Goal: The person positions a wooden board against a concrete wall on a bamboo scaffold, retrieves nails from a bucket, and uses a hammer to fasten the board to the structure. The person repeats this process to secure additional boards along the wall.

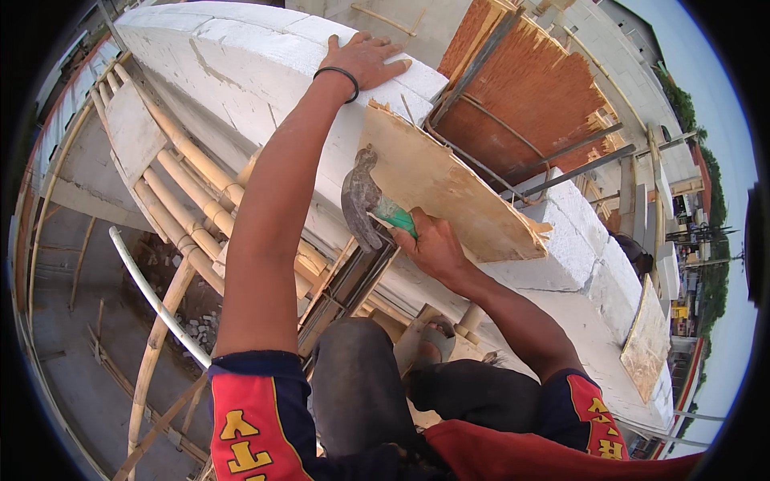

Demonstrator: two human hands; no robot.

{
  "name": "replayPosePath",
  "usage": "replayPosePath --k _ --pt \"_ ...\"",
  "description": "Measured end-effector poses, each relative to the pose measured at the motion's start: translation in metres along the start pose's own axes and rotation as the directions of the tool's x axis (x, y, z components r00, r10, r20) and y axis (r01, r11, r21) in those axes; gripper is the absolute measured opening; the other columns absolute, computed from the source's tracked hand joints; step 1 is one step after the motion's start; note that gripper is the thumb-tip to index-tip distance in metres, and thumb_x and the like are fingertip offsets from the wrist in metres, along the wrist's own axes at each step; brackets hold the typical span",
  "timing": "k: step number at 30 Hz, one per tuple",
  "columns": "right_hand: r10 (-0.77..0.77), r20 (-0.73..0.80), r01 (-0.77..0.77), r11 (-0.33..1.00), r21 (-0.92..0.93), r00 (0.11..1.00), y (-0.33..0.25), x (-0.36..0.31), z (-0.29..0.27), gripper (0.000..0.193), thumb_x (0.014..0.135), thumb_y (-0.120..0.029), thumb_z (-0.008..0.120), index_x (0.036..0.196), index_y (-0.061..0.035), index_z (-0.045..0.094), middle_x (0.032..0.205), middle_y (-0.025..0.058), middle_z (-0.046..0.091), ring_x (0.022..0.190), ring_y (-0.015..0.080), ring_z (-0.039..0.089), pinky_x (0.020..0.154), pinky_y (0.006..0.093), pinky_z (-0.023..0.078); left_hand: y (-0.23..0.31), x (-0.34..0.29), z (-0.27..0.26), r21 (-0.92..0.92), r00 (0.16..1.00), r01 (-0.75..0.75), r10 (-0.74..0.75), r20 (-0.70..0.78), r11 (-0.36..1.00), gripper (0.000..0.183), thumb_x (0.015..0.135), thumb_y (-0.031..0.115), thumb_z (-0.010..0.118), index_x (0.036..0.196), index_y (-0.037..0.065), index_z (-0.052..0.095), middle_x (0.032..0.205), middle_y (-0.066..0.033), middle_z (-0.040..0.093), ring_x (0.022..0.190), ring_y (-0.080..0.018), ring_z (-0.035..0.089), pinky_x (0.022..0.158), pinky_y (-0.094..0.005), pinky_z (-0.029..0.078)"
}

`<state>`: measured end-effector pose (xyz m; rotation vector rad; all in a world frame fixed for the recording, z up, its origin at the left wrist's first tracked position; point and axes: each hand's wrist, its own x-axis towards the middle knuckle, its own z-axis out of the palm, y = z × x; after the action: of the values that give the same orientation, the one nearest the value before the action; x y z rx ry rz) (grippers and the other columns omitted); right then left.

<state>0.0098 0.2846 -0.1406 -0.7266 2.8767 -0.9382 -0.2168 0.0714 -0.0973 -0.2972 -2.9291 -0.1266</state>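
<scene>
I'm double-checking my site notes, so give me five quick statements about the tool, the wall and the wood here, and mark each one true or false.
1. The right grip holds a hammer by its green handle. True.
2. The left grip holds a saw. False: it lies spread on top of the white block wall, with no tool.
3. A dark wristband is on the left wrist. True.
4. The thin board by the hammer is bright blue. False: it is pale tan.
5. Bamboo poles show left of the left forearm. True.
</scene>
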Motion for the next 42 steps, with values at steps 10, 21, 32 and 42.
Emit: replayPosePath --k 10,21,32,42 --pt "-0.055 0.04 0.051 0.996 0.079 0.998 0.012 0.001 0.009 0.034 0.083 -0.028 0.067 0.091 0.0022 0.054 0.069 0.0222 0.061 0.064 0.0427 0.062 0.058 0.0466 0.05 0.0 0.0 0.001 0.024 0.999 0.035 -0.035 0.006 0.999 0.056 0.094 0.06 0.031 0.144 0.037 0.041 0.153 0.0087 0.034 0.143 -0.0186 0.028 0.113 -0.0633 0.014" --pt "0.019 -0.013 -0.018 0.999 0.051 1.0 -0.006 0.014 0.0 0.031 0.089 -0.024 0.063 0.086 0.0054 0.052 0.058 0.0244 0.055 0.058 0.0451 0.059 0.054 0.0481 0.047 -0.006 0.006 0.007 0.043 1.0 -0.001 0.002 -0.019 0.999 0.059 0.092 0.063 0.035 0.144 0.035 0.041 0.152 0.0064 0.037 0.142 -0.0207 0.029 0.111 -0.0663 0.016" --pt "-0.035 -0.196 -0.065 0.873 -0.483 0.98 0.026 -0.164 -0.208 0.044 0.077 -0.041 0.072 0.094 -0.0025 0.058 0.074 0.0124 0.06 0.064 0.0315 0.062 0.057 0.0388 0.05 -0.012 0.008 0.008 0.089 0.999 -0.052 0.053 -0.007 0.995 0.056 0.094 0.058 0.037 0.144 0.033 0.041 0.152 0.0069 0.036 0.14 -0.0211 0.031 0.11 -0.0647 0.021" --pt "0.198 -0.254 -0.321 0.666 -0.674 0.947 0.132 -0.221 -0.302 0.043 0.087 -0.043 0.063 0.102 -0.0025 0.062 0.074 0.0199 0.063 0.074 0.0423 0.062 0.065 0.049 0.048 -0.024 0.006 0.007 -0.164 0.924 -0.09 0.021 -0.382 0.982 0.046 0.092 0.044 0.055 0.12 0.008 0.065 0.119 -0.0144 0.065 0.11 -0.0311 0.062 0.095 -0.0362 0.047"
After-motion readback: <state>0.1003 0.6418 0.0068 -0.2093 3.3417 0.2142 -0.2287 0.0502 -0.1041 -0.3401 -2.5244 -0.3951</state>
